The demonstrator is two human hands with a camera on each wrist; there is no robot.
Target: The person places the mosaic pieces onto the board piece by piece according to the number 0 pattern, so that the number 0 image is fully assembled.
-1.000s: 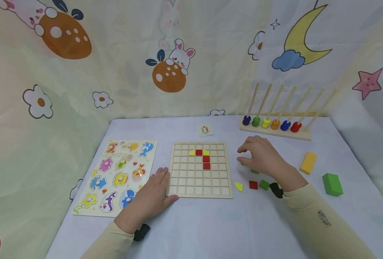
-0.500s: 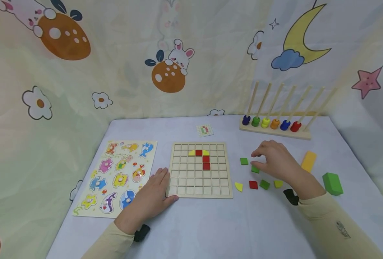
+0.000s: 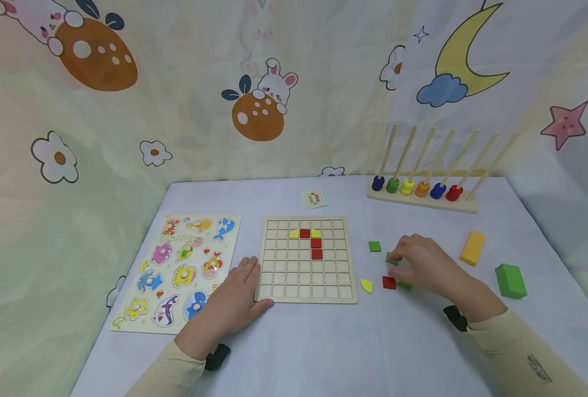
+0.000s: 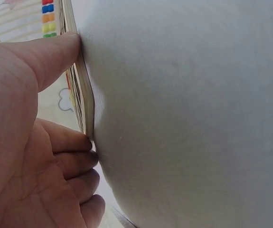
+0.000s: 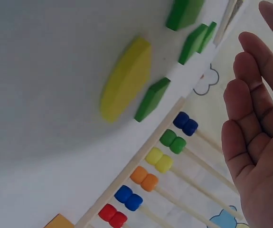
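Red tile (image 3: 389,283) & part-hidden grn tile (image 3: 390,258) nr R hand (image 3: 427,266).

Gridded board part-filled – loose tiles scattered to its right.
The pale wooden board (image 3: 301,278) lies flat on the table (image 3: 314,342), the left grip (image 3: 238,291) touching its near left corner. On it a red square (image 3: 305,233) sits between two curved-sided yellow pieces, the left one (image 3: 294,234) and the right one (image 3: 316,233); two more red squares run toward the near edge below the latter. Off the board lie a curved-sided yellow tile (image 3: 366,285), a red square (image 3: 389,283) and a green square (image 3: 374,246). The right grip (image 3: 423,264) partly hides two further green tiles – the farther (image 3: 391,258) and the nearer (image 3: 405,285). The right wrist view shows another yellow tile (image 5: 126,80) lying flat.
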